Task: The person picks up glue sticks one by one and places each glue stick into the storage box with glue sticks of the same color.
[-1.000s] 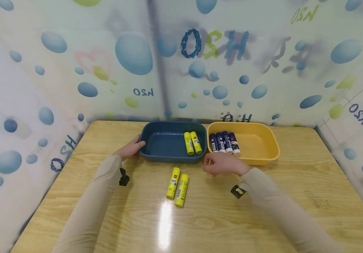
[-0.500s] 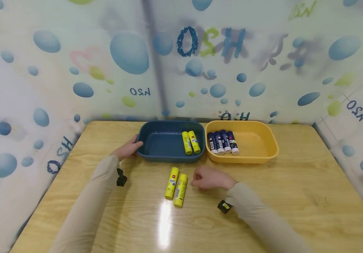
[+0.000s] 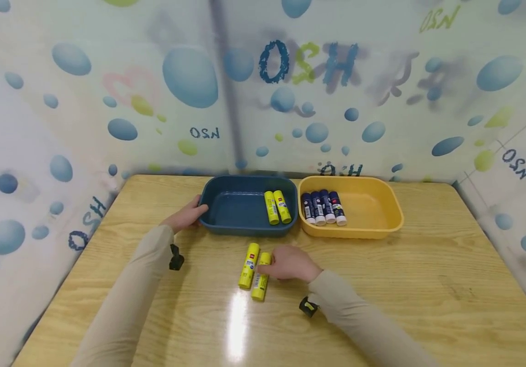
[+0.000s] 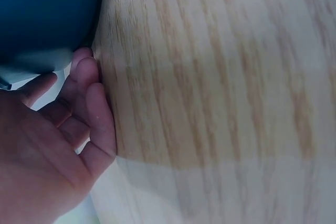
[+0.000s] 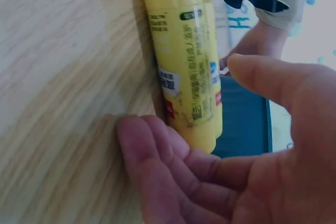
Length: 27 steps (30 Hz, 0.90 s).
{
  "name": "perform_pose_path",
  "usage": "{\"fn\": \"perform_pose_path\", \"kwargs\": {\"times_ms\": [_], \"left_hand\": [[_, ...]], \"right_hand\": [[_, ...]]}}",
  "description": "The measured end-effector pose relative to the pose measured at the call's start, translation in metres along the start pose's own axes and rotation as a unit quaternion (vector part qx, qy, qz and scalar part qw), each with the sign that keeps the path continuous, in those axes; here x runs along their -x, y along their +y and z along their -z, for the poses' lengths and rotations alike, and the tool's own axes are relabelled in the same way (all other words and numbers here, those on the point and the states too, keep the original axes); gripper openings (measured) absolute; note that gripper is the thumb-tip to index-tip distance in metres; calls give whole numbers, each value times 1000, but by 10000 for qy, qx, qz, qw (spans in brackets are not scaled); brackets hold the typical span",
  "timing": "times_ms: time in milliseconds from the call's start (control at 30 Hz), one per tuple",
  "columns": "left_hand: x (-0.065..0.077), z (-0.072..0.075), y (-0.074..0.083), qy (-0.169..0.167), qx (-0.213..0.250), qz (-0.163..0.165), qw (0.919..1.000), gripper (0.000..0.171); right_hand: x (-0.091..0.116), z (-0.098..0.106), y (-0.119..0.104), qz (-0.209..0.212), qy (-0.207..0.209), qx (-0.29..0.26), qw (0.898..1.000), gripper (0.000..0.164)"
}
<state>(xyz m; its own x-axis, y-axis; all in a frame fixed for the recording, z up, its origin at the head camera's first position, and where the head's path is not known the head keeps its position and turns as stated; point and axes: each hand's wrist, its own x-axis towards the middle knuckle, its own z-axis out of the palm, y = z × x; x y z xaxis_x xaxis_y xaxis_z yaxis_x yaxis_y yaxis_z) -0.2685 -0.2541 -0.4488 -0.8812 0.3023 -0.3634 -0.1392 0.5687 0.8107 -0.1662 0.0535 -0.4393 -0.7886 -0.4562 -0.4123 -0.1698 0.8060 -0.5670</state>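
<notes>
On the wooden table (image 3: 208, 306), two yellow glue sticks lie side by side: a left one (image 3: 248, 265) and a right one (image 3: 259, 288). My right hand (image 3: 290, 263) is over the right one, thumb spread from the fingers, fingertips down by its side and the stick between them without a closed grip. In the right wrist view this glue stick (image 5: 184, 51) stands out beside the fingers. My left hand (image 3: 185, 215) holds the left end of a blue bin (image 3: 244, 230), thumb over the rim. The left wrist view shows its curled fingers (image 4: 100, 114) by the bin's wall.
Two more yellow glue sticks (image 3: 277, 207) lie in the blue bin's right end. A yellow bin (image 3: 373, 233) stands right beside it, with several dark blue glue sticks (image 3: 322, 208) at its left. A patterned curtain (image 3: 244, 102) rises behind the table.
My right hand has moved from the front of the yellow bin down and left to the right loose glue stick. The left hand has stayed at the blue bin.
</notes>
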Motion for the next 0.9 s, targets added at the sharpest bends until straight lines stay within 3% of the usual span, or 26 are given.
{"fn": "perform_pose_path", "kwargs": {"times_ms": [467, 900], "left_hand": [[-1, -1, 0, 55, 25, 8, 10000, 58], [-1, 1, 2, -4, -19, -87, 10000, 58]], "right_hand": [[-2, -6, -15, -319, 525, 625, 9962, 50], [-1, 0, -7, -120, 719, -12, 9973, 32]]}}
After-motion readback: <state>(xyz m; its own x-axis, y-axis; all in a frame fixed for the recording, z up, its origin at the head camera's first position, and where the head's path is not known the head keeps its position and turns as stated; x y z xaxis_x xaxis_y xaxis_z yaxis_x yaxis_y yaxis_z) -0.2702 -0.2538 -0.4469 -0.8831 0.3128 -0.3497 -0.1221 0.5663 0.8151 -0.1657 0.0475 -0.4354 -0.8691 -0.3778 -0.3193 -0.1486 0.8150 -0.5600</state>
